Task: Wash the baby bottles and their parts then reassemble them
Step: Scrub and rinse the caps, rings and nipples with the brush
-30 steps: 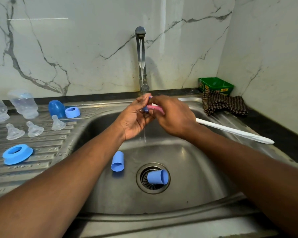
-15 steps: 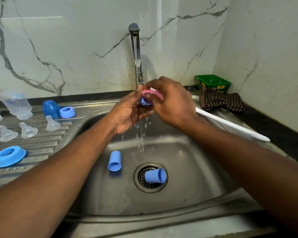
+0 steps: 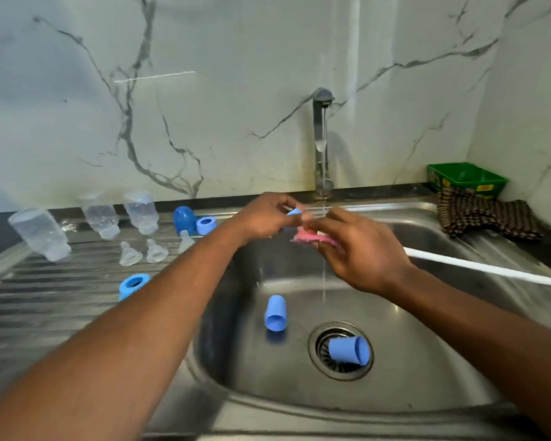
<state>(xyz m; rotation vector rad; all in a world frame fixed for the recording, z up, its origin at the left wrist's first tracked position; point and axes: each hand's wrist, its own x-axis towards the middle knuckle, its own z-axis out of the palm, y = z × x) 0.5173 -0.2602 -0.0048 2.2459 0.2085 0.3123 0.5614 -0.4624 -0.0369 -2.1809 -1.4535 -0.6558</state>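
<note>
My left hand [image 3: 264,218] pinches a small blue part [image 3: 294,212] under the tap's stream [image 3: 324,173], its tip pointing right. My right hand [image 3: 360,249] grips the pink-headed brush [image 3: 312,238] — its white handle runs out toward the sink's [image 3: 427,393] right edge. Two blue caps [image 3: 275,313] lie in the basin — one on the drain [image 3: 323,348].

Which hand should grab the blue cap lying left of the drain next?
Probably left. The left hand pinches only a small blue part and is on the blue cap's side. The right hand grips the pink brush and its long white handle.
</note>
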